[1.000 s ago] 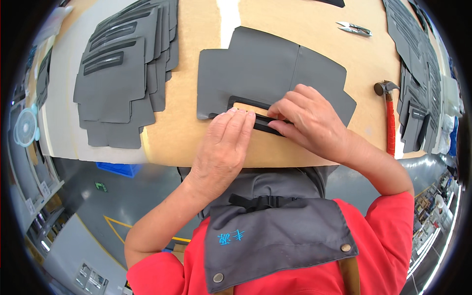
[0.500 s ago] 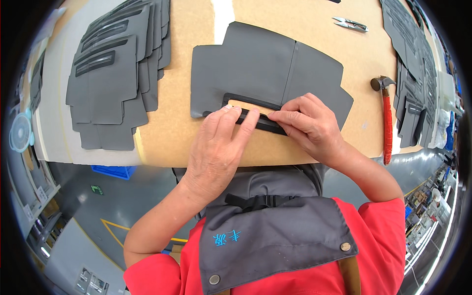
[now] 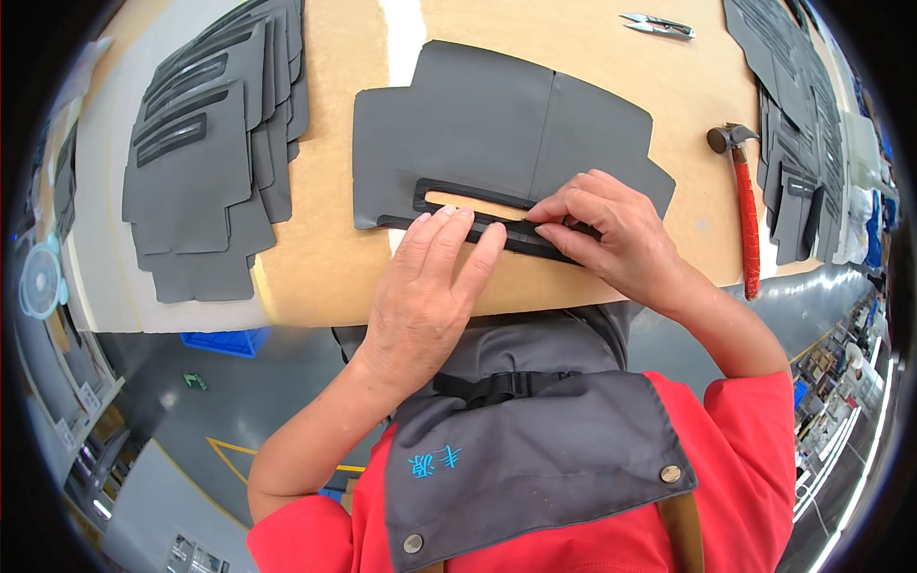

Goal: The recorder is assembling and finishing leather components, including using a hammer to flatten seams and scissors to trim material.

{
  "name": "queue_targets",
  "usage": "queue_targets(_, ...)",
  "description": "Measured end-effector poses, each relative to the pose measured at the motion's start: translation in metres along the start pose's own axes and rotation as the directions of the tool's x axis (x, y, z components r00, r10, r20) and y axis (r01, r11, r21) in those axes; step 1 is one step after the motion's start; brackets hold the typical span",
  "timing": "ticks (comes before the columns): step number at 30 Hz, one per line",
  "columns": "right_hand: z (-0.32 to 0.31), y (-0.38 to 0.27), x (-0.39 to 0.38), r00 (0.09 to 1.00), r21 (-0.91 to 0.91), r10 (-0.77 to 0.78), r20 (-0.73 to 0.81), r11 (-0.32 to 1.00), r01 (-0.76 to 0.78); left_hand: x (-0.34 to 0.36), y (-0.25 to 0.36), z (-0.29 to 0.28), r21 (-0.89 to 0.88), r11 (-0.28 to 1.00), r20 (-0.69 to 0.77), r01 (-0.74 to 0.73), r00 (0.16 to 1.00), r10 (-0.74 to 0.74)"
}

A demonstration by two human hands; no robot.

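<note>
Clock taken from pic ctr, 12 = up. Bare, ungloved left hand: just off ctr toward 8-9, palm down, back up, fingers extended approx. toward 1; the digit on its 3 o'clock side splayed a bit from the rest. L wrist approx. straight; bare left forearm runs up from abt 7:30, elbow bent.

Bare, ungloved right hand: at 2 from the L, near but not touching it. Thumb & index finger point toward 9, tips close tog. in a pinch; other fingers curled, partly hidden. Bare right forearm slants toward 10-11, elbow bent, just past 3.
</note>
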State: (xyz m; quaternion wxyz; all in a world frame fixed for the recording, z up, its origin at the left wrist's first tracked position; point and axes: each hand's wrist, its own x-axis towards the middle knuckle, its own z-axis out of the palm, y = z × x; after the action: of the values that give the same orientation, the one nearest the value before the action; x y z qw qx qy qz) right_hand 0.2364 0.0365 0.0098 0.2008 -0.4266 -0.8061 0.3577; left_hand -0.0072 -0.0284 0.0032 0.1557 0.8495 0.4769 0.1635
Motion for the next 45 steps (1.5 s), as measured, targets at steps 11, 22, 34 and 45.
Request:
queue_targets(11,0.008,0.010,-0.008,0.983,-0.092,-0.173,-0.068,0.982,0.166,0.000,0.001,0.004,0.080,0.995,0.023,-0.060,0.998,0.059)
queue_targets(22,0.005,0.022,-0.006,0.858,-0.320,-0.513,-0.036,0.819,0.476,0.000,-0.003,0.005,0.123,0.987,0.019,-0.100,0.995,0.098)
queue_targets(34,0.013,0.029,-0.008,0.778,-0.367,-0.627,-0.024,0.730,0.577,-0.003,0.003,0.008,0.085,0.996,0.033,-0.024,0.999,0.021)
queue_targets(45,0.013,0.029,-0.011,0.768,-0.395,-0.639,-0.038,0.716,0.576,0.001,0.003,0.007,0.120,0.991,0.017,-0.063,0.998,0.061)
